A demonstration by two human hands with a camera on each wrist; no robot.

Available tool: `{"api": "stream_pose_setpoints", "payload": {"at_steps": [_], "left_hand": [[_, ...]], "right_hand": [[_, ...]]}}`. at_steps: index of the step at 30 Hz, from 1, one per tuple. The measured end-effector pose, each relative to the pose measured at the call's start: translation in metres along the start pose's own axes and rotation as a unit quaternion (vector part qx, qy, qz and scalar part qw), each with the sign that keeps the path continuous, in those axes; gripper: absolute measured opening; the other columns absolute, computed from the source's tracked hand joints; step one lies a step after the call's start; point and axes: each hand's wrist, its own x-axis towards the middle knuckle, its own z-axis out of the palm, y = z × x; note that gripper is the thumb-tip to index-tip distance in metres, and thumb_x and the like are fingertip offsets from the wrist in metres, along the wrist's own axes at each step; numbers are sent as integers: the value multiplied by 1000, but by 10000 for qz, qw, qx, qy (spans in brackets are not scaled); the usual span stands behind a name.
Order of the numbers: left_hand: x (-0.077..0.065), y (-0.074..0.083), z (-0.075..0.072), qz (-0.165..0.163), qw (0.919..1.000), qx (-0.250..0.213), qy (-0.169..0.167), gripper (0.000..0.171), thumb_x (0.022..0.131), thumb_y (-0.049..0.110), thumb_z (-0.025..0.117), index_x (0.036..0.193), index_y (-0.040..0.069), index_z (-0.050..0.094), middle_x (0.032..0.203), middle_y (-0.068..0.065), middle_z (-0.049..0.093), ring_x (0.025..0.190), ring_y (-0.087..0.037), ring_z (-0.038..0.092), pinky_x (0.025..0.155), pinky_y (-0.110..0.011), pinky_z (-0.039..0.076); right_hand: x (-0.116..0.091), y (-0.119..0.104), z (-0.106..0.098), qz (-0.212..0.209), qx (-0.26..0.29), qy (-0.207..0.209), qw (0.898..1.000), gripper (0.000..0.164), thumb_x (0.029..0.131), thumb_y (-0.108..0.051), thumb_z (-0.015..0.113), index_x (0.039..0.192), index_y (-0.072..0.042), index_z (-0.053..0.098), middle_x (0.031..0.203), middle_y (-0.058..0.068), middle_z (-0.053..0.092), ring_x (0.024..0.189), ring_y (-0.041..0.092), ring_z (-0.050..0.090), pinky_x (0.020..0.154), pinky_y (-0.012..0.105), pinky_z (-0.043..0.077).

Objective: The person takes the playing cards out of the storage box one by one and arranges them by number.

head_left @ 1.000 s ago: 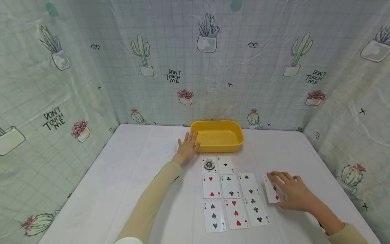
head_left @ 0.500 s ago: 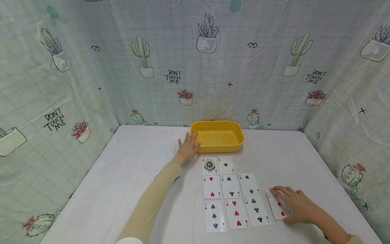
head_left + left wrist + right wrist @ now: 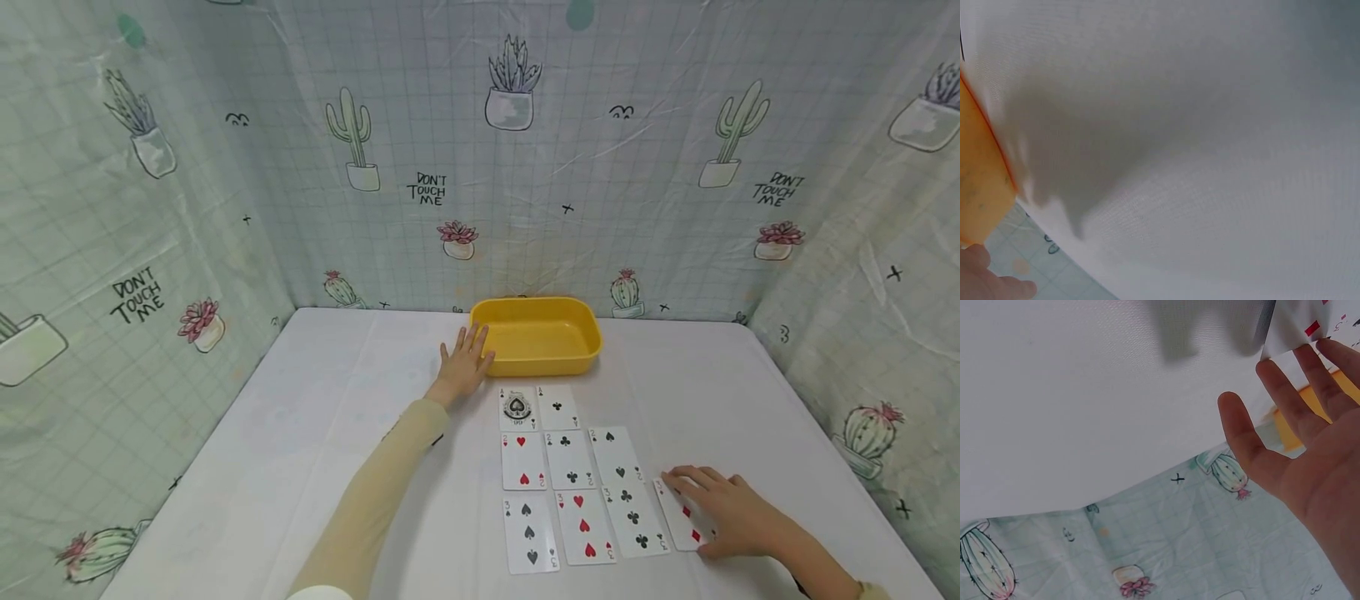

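Note:
My right hand [image 3: 738, 515] holds a playing card, the three of diamonds [image 3: 677, 510], between thumb and fingers by its edges. In the right wrist view, fingertips meet the edge of this card [image 3: 1288, 328]. Its left edge lies right beside the three of clubs [image 3: 628, 521], and part of its face is hidden by the hand. At the back, my left hand [image 3: 460, 368] rests with spread, straight fingers at the left rim of a yellow tray [image 3: 542, 367]. Only a bit of the left hand [image 3: 988, 281] shows in the left wrist view, by the tray's wall [image 3: 982, 169].
Face-up cards lie in rows before the tray: ace of spades [image 3: 517, 408] and ace of clubs [image 3: 558, 407]; two of hearts [image 3: 523, 461], two of clubs [image 3: 569, 459] and two of spades [image 3: 615, 452]; three of spades [image 3: 531, 533] and three of hearts [image 3: 586, 527]. A patterned cloth [image 3: 525, 200] surrounds the white table.
My right hand has brought the three of diamonds toward the front edge, then slightly left, up beside the three of clubs. The left hand stays at the tray.

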Motion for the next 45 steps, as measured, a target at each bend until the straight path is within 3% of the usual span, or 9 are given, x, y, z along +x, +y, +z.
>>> {"api": "stream_pose_setpoints", "payload": {"at_steps": [10,20,29,45], "left_hand": [[1,-1,2,16,10000,-32,21,57,96,45,21,145,21,4,153,-2,2,140,-27,-1,103,-64,8],[3,-4,4,45,10000,21,60,57,96,45,21,145,22,3,153,-1,1,140,-27,0,103,-64,9],[2,-2,3,37,9999,60,99,57,96,43,23,145,20,4,152,-3,3,140,-30,5,103,-64,11],[1,-3,3,43,9999,63,101,57,96,43,24,145,20,4,152,-4,3,140,-29,4,103,-64,10]], "right_hand": [[-2,0,-1,-105,-35,128,9999,86,51,-32,79,130,-20,46,125,-3,46,111,20,44,74,42,38],[11,-12,4,-378,281,117,9988,95,53,-46,79,135,-23,38,134,-1,41,118,22,37,85,45,37],[24,-31,11,-471,619,-180,9968,101,51,-59,75,138,-28,33,138,-3,38,125,25,30,93,57,32],[26,-33,17,-425,742,-269,9960,92,54,-53,77,134,-31,38,132,-6,42,122,23,30,93,57,32]]}}
